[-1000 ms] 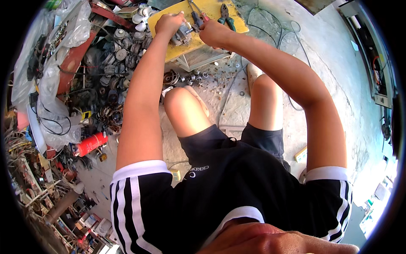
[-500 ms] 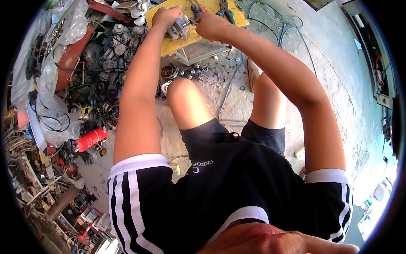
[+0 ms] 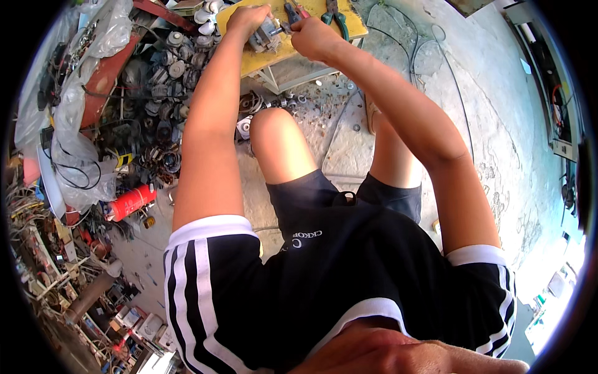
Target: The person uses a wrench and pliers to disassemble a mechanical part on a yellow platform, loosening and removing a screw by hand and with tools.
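Note:
At the far edge of a low yellow table (image 3: 249,65), my left hand (image 3: 248,22) is closed on a small grey electric motor (image 3: 265,36). The motor's short shaft points toward my right hand (image 3: 316,40), whose fingers are curled close beside it. What those fingers grip is hidden, though a bit of dark metal shows between them and the shaft. Just beyond my right hand lie a dark-grey tool (image 3: 291,12) and a red-handled tool (image 3: 303,10). Farther right on the table are green-handled pliers (image 3: 337,20).
Greasy round metal parts (image 3: 177,68) are heaped left of the table. Plastic sheeting (image 3: 65,143) and a red cylinder (image 3: 132,202) lie farther left. A dark cable (image 3: 411,43) loops over the concrete floor at right. Small debris is scattered beneath the table.
The view has shifted slightly. My right hand has turned a little beside the motor's shaft, and its elbow has moved inward. My left hand stays on the motor.

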`<state>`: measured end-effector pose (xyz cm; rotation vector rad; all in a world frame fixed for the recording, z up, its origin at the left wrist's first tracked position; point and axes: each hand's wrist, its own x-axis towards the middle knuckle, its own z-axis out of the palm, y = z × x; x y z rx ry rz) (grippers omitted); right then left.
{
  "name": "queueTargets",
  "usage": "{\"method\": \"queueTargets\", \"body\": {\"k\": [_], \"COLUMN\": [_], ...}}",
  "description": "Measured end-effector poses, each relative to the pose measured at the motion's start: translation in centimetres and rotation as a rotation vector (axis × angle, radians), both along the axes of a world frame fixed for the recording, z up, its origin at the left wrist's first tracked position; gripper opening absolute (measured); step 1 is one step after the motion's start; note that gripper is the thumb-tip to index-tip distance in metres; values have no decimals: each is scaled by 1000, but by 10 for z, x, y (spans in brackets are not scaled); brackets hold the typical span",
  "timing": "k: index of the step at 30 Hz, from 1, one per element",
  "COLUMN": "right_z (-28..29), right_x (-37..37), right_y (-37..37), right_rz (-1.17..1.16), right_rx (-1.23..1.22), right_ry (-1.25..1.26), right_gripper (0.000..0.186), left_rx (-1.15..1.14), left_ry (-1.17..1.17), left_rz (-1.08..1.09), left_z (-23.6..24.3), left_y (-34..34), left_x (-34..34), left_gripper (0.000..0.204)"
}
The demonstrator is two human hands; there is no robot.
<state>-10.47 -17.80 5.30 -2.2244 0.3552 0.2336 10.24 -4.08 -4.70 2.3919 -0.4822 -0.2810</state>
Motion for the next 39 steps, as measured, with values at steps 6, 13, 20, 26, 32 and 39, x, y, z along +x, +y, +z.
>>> {"method": "queueTargets", "body": {"k": [6,13,20,26,32,39], "right_z": [-11,-35,-92,-144,-138,-70], "right_x": [-5,-11,-31,-7,-15,-50], "right_y": [5,23,34,45,44,5], "right_rz": [-198,-112,-284,-372,-315,-212], "right_rx": [280,18,242,26,74,488], "right_ry": [44,-537,-631,-937,-798,-268], "right_gripper": [33,27,38,42,42,45], "left_rx": [-113,-274,-71,-125,-119,-21], "left_ry": [122,252,202,236,202,139], "left_rz": [-44,-75,-30,-62,-50,-35], "left_z": [1,-1,15,12,18,34], "left_y": [-3,16,-9,-11,-6,-24], "left_x": [6,11,-8,-5,-10,-41], "left_gripper": [33,31,33,36,36,37]}}
